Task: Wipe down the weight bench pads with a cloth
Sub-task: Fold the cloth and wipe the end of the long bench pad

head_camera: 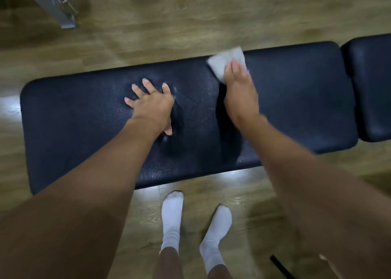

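Head view, looking straight down. Long black bench pad (296,101) stretched across the middle from left to right, rounded at the corners, with a fine pebbled texture and a speckled sheen near its centre. Faint crossing lines in the surface between the two hands (too blurred to tell creases from a marking). Second pad (372,88), same black covering, just beside the long one at the right edge, parted from it by a narrow gap and only partly in view.

Small pale grey cloth (224,61), folded roughly square, lying at the far edge of the bench pad, right of centre. Right hand (239,88) on top of the cloth, palm down, fingers laid out straight over its near half and pressing it to the pad; smeared by blur, thumb not made out. Left hand (150,105) flat on the pad's middle, left of the cloth and apart from it, fingers spread wide and straight, thumb stretched toward the near edge, holding nothing. Both forearms bare, reaching in from the bottom corners.

Wood-look floor (190,14) all around the bench, glossy with light patches. Two feet in white socks (172,215) on the floor just short of the near edge. Grey metal leg (63,10) at the top left corner. Thin dark strip (279,266) on the floor at the bottom right.
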The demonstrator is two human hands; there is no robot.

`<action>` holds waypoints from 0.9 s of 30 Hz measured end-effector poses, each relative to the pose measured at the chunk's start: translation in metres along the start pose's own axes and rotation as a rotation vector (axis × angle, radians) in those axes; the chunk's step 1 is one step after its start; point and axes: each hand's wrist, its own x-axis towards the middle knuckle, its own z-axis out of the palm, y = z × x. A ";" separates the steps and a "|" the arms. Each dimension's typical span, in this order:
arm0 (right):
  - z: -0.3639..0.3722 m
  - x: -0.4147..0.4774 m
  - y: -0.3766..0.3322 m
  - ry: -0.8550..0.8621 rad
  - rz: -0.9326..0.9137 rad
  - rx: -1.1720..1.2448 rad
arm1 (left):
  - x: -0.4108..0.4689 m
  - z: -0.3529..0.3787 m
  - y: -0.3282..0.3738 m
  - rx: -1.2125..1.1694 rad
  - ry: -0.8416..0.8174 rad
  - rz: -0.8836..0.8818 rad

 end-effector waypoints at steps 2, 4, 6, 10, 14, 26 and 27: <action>-0.005 0.038 0.000 0.000 -0.002 -0.013 | -0.001 -0.002 0.000 0.007 -0.005 0.000; -0.001 0.024 0.008 0.009 -0.012 0.013 | -0.004 -0.004 0.001 -0.003 -0.014 -0.006; 0.008 -0.035 0.023 0.005 -0.041 0.052 | -0.005 -0.005 0.002 -0.001 -0.006 -0.006; 0.015 -0.168 0.050 -0.049 -0.084 0.087 | -0.009 -0.005 0.003 -0.008 -0.001 -0.001; 0.013 -0.170 0.047 -0.168 -0.085 0.023 | -0.007 -0.003 0.002 0.012 0.019 -0.004; 0.008 -0.055 0.044 0.001 -0.061 0.035 | -0.001 -0.001 0.001 0.026 -0.002 0.004; 0.010 -0.094 0.052 -0.009 -0.061 0.060 | -0.002 -0.002 0.001 0.028 -0.001 0.000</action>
